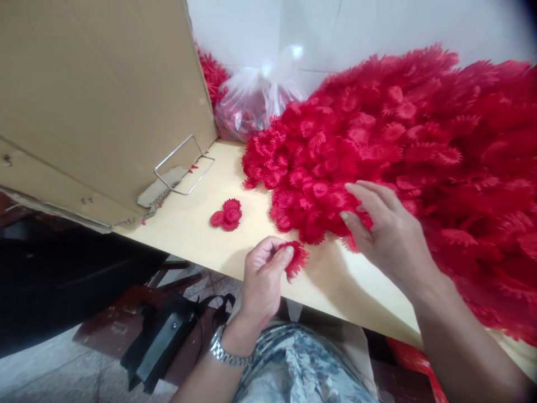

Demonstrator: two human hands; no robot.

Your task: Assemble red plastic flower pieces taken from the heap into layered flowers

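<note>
Between the thumb and fingers of my left hand is a red fabric flower piece with a jagged, fringed edge, held just over the table's front edge. My right hand is over the near side of a large heap of red flower pieces, its thumb and fingers apart; I see nothing in its grasp. A small cluster of red flower pieces lies on the pale tabletop, to the left of the heap and beyond my left hand.
A tall cardboard panel stands at the left, with a bent wire frame at its foot. Behind the heap sits a clear plastic bag against the white wall. Below the table's edge, a black bag rests at the left.
</note>
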